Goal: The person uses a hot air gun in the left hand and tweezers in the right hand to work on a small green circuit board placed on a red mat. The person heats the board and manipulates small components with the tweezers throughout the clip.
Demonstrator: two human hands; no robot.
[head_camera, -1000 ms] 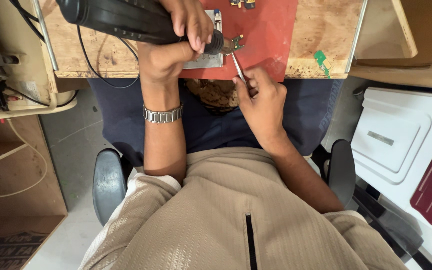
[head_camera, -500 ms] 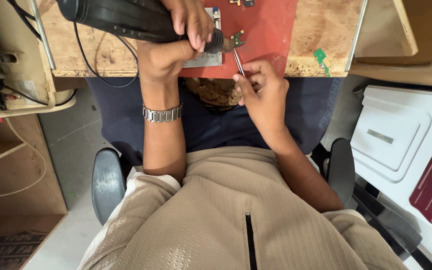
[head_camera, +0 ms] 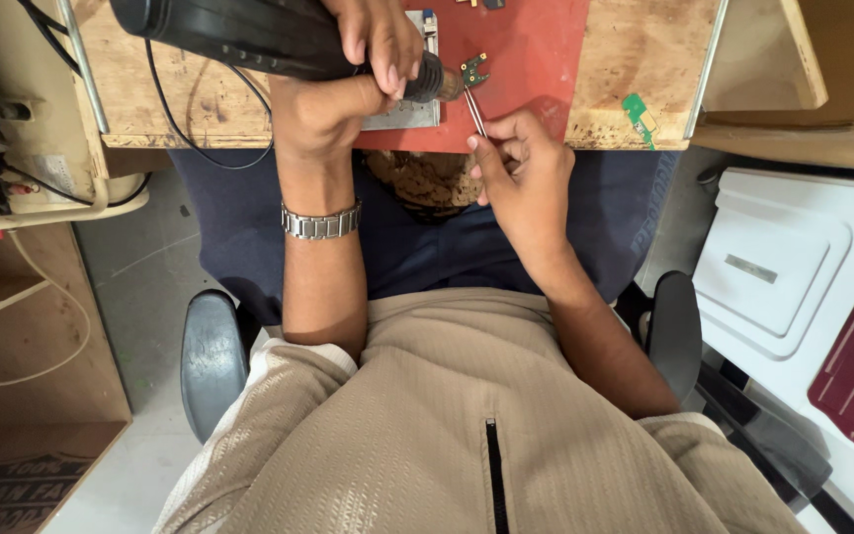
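The person sat close against the wooden desk (head_camera: 200, 94) at the top of the frame, both hands up at its near edge. The left hand (head_camera: 333, 104), with a metal wristwatch (head_camera: 320, 222) on its wrist, had its grip wrapped around the black hot-air tool (head_camera: 259, 35), which lay slanted from the upper left toward the centre, its dark nozzle pointing right. A second hand (head_camera: 378, 35) came down from the top edge and lay over the tool's barrel; whose it was could not be told. A black cord (head_camera: 165, 109) trailed from the tool across the desk.

The right hand (head_camera: 526, 173), at upper centre, held thin metal tweezers (head_camera: 474, 111) in a narrow pinch of thumb and fingers. The tweezer tips reached up to a small green circuit board (head_camera: 473, 69) lying on the red mat (head_camera: 536, 59), just beside the nozzle's mouth. A grey metal plate (head_camera: 412, 109) sat on the mat under the nozzle. Further right, at the desk's edge, lay another small green board (head_camera: 639, 116), well apart from the hands. A white lidded box (head_camera: 793, 267) stood at the right of the frame.
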